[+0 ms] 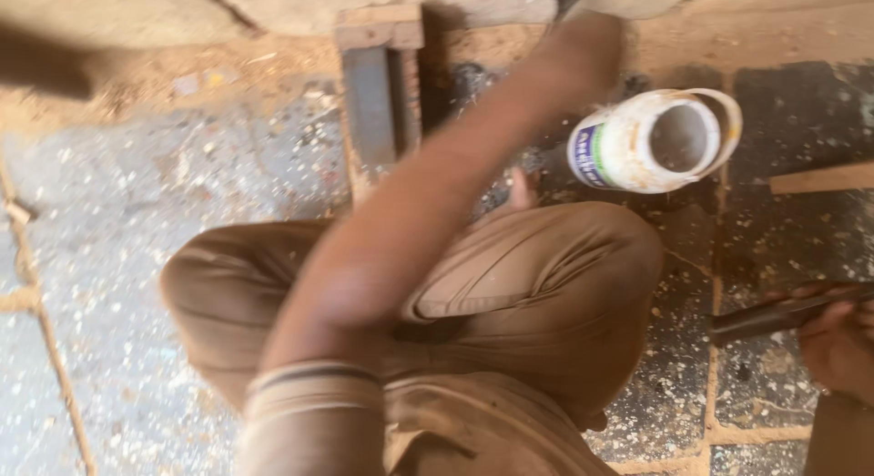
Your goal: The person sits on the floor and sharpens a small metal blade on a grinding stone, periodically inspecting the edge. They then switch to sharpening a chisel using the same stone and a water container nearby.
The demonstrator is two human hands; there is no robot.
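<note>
Left hand blurred, cut off, right hand gripping dark tool

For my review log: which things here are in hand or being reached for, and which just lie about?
In hand:
- dark tool in the right hand
- left hand reaches up out of frame, grip unseen

Lying about:
- white plastic jar, open, on its side
- wooden block
- wood strip

Woodworking workshop: sawdust-strewn floor, timber offcuts.
</note>
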